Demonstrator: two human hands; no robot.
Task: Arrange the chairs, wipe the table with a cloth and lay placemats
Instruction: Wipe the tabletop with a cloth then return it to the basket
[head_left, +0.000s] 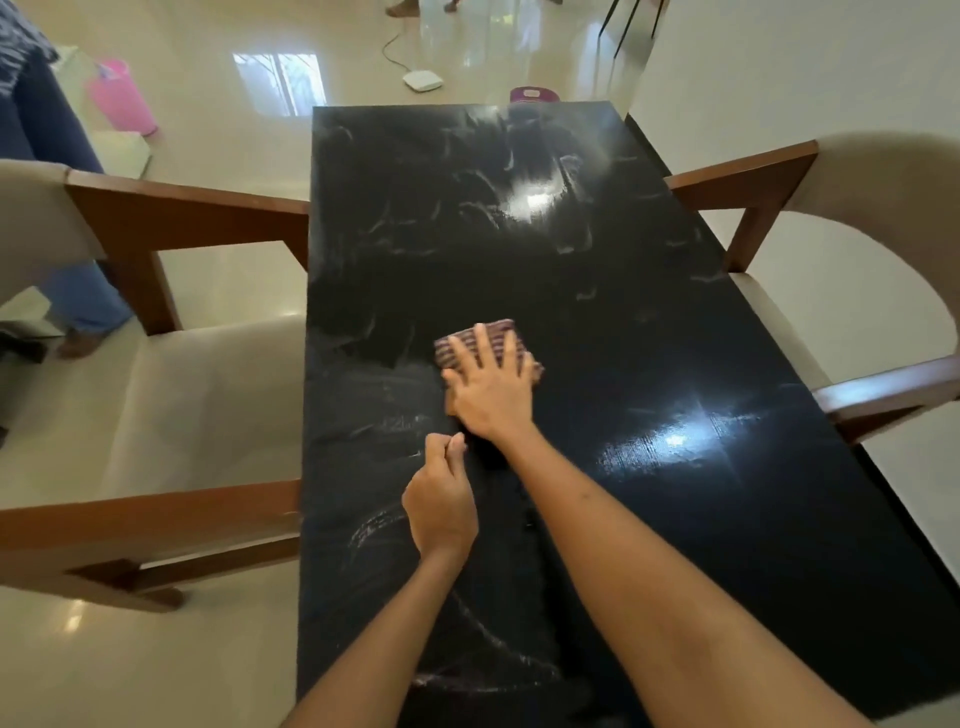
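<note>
Wiping step in hand: right hand (491, 392) pressed flat, fingers spread, on the folded cloth (480, 345) near mid-table (649, 312); left hand (441, 499) loosely curled just behind it, grasping nothing visible. Chairs (171, 395) drawn up at both sides, no placemats in sight. Next, probably: pushing the cloth onward over the streaked far half.

I see a glossy cream tiled floor (218, 83) mirroring a bright window. On it, far from me, sits a pink bucket (120, 96), with a white flat device (422, 80) and its cable to the bucket's right. A plain white wall (779, 67) rises farther right.
</note>
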